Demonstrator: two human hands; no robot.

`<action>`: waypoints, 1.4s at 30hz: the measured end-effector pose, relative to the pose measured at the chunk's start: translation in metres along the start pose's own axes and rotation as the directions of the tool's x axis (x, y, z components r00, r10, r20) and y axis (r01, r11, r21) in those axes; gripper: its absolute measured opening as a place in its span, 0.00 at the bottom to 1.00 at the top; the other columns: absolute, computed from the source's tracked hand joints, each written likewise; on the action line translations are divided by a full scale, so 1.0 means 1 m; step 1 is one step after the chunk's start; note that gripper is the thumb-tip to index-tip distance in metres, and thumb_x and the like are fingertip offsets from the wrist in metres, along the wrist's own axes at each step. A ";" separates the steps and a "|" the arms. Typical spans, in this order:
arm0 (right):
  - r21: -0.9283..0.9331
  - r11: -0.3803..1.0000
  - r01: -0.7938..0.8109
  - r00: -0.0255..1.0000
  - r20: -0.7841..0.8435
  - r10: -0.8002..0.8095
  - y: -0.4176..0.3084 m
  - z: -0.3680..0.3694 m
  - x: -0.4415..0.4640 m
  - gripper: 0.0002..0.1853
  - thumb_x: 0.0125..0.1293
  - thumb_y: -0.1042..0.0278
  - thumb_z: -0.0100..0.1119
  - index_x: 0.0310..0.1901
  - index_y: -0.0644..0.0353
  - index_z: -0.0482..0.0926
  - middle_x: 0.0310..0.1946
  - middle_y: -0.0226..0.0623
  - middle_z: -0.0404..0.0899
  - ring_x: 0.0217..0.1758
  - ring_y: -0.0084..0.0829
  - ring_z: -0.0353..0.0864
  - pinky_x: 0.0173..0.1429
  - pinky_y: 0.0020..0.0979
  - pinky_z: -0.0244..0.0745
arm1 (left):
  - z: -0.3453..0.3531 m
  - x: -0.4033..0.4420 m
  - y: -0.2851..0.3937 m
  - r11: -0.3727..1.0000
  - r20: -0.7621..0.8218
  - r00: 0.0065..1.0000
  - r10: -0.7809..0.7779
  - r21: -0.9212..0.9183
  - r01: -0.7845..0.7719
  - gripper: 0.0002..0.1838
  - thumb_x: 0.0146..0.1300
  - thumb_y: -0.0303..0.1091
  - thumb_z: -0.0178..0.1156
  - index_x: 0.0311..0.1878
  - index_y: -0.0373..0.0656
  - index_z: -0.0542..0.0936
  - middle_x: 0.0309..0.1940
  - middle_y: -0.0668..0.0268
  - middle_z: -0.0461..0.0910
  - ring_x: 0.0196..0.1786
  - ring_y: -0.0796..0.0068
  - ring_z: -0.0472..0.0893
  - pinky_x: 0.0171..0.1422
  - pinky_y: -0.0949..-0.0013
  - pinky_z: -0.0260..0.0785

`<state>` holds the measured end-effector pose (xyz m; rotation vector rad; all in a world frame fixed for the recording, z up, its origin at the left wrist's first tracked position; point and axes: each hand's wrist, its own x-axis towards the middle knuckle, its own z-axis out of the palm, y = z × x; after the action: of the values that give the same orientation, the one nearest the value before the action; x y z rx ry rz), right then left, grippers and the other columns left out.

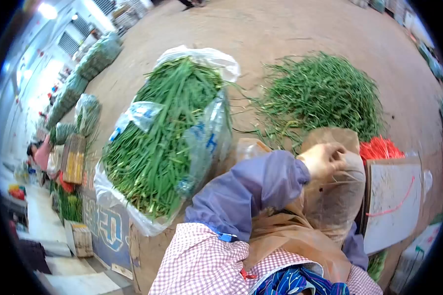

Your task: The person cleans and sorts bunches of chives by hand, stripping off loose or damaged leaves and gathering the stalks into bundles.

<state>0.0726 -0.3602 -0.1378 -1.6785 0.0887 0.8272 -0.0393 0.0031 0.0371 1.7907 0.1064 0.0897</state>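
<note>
Greens (325, 93) seem light, soft, bruisable — we'd gather them mid-length; left hand (321, 161), fingers curled (hold unclear); right hand unseen.

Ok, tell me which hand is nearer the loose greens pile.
Left, it seems: left hand shows this side of the greens pile; right hand hidden, its purple sleeve farther back.

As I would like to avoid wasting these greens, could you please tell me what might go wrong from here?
The greens are heaped high in the open plastic bag, so some could slide out if it is nudged. The loose pile lies directly on the floor just beyond the covered knee, so a foot might crush stalks. The left sleeve passes near the bag's edge and could snag the plastic.
</note>
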 end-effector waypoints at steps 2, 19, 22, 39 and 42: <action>-0.207 0.978 -0.042 0.998 -0.056 0.031 -0.011 -0.017 0.003 0.21 0.72 0.65 0.53 0.63 0.64 0.71 0.55 0.40 0.76 0.54 0.31 0.76 0.60 0.31 0.72 | -0.018 -0.031 0.031 0.995 -0.005 0.996 0.093 0.017 -0.093 0.22 0.65 0.37 0.62 0.59 0.35 0.74 0.43 0.56 0.84 0.45 0.67 0.83 0.51 0.66 0.76; -0.493 -0.604 0.626 0.768 0.520 0.373 -0.247 0.248 0.159 0.22 0.60 0.48 0.61 0.52 0.49 0.84 0.44 0.39 0.84 0.47 0.42 0.82 0.54 0.39 0.77 | -0.215 -0.261 0.187 0.664 -0.479 0.872 0.098 0.685 0.301 0.24 0.60 0.38 0.66 0.56 0.34 0.79 0.43 0.57 0.86 0.49 0.68 0.84 0.58 0.65 0.74; -0.450 -0.122 0.885 0.416 0.880 -0.230 -0.317 0.361 0.092 0.21 0.64 0.59 0.58 0.56 0.61 0.79 0.44 0.48 0.83 0.46 0.42 0.83 0.54 0.37 0.77 | -0.284 -0.204 0.148 0.656 -0.635 0.772 0.001 0.583 0.479 0.23 0.64 0.39 0.63 0.59 0.36 0.78 0.50 0.56 0.83 0.53 0.68 0.82 0.60 0.67 0.72; -0.248 0.495 0.832 0.481 0.768 -0.424 -0.369 0.702 0.153 0.18 0.68 0.62 0.60 0.55 0.62 0.79 0.42 0.44 0.85 0.44 0.32 0.82 0.52 0.34 0.74 | -0.421 -0.101 0.004 0.003 -0.695 0.708 -0.124 0.714 0.700 0.43 0.48 0.52 0.72 0.64 0.38 0.71 0.56 0.49 0.76 0.61 0.56 0.75 0.66 0.60 0.66; -0.159 0.562 0.812 0.523 0.627 -0.578 -0.368 0.722 0.173 0.15 0.68 0.62 0.61 0.50 0.63 0.82 0.37 0.40 0.85 0.38 0.28 0.80 0.49 0.33 0.74 | -0.434 -0.101 0.001 0.124 -0.713 0.680 -0.170 0.669 0.733 0.40 0.49 0.49 0.70 0.63 0.36 0.72 0.58 0.49 0.74 0.63 0.54 0.73 0.68 0.60 0.63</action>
<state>0.0387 0.4494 0.0378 -1.6060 -1.2111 0.6163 -0.1906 0.4106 0.1337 2.8145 1.4374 -0.0268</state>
